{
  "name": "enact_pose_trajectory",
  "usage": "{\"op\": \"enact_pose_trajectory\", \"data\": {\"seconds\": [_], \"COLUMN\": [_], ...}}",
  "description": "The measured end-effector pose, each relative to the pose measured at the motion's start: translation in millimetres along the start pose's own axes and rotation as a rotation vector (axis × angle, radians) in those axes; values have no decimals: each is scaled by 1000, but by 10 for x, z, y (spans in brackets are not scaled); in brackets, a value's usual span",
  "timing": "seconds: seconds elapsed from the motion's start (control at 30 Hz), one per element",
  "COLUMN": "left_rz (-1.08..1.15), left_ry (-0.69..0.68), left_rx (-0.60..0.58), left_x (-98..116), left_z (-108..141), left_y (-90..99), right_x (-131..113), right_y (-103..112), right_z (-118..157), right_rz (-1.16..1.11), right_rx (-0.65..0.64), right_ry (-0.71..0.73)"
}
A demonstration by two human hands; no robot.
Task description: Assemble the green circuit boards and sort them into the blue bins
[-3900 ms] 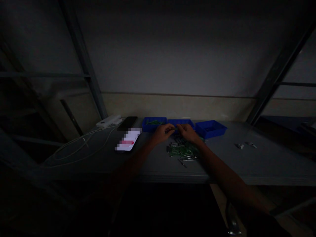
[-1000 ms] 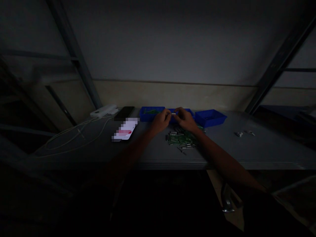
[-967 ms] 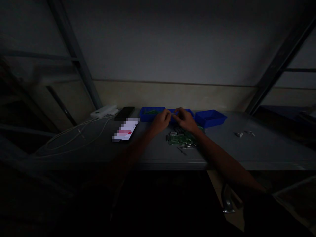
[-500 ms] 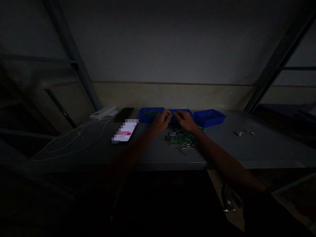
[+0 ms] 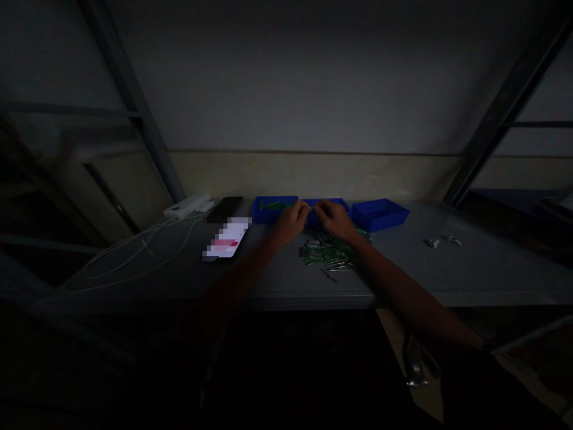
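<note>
My left hand [image 5: 293, 220] and my right hand [image 5: 332, 218] meet fingertip to fingertip in front of the middle blue bin [image 5: 324, 203]. Both have their fingers pinched closed; whatever lies between them is too small and dark to name. Below my right hand, a pile of small green and clear pieces with thin metal shafts [image 5: 329, 252] spreads over the table. One loose metal shaft [image 5: 329, 275] lies at the pile's near edge. Green pieces [image 5: 274, 205] lie inside the left blue bin [image 5: 259, 218], just behind my left hand.
A right-hand blue bin [image 5: 380, 223] stands beside the others. To the left are a lit phone [image 5: 227, 242], a dark phone [image 5: 226, 208], a white power strip [image 5: 185, 206] and loose cables [image 5: 134, 239]. Small white items [image 5: 432, 243] lie at right on the grey table [image 5: 268, 286].
Both hands stay in nearly the same place, fingers still pinched, with only a slight shift at the fingertips. The pile and bins look the same.
</note>
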State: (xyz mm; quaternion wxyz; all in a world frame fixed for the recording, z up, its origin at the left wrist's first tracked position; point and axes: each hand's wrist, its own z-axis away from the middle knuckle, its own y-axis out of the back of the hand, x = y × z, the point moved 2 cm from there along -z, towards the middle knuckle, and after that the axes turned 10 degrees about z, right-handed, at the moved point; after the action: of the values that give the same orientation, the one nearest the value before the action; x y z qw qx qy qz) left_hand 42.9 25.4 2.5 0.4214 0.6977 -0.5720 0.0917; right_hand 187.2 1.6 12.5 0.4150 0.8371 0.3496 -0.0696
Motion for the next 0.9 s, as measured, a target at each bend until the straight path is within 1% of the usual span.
{"op": "enact_pose_trajectory", "data": {"seconds": [0.13, 0.23, 0.33, 0.53, 0.7, 0.9], "left_rz": [38, 39, 19, -39, -60, -7], "left_ry": [-8, -33, -34, 15, 31, 7], "left_rx": [-26, -43, -29, 36, 29, 17], "left_x": [42, 57, 56, 53, 18, 23], "left_z": [12, 16, 13, 4, 2, -1], "left_y": [-3, -3, 5, 38, 42, 32], "right_x": [36, 53, 53, -7, 3, 26], "right_y": [-5, -12, -15, 4, -8, -23], "right_z": [-14, -16, -11, 12, 9, -11], "right_rz": [48, 63, 56, -36, -20, 8], "right_rx": [27, 21, 6, -37, -44, -44], "right_ry": [-26, -47, -69, -34, -3, -17]}}
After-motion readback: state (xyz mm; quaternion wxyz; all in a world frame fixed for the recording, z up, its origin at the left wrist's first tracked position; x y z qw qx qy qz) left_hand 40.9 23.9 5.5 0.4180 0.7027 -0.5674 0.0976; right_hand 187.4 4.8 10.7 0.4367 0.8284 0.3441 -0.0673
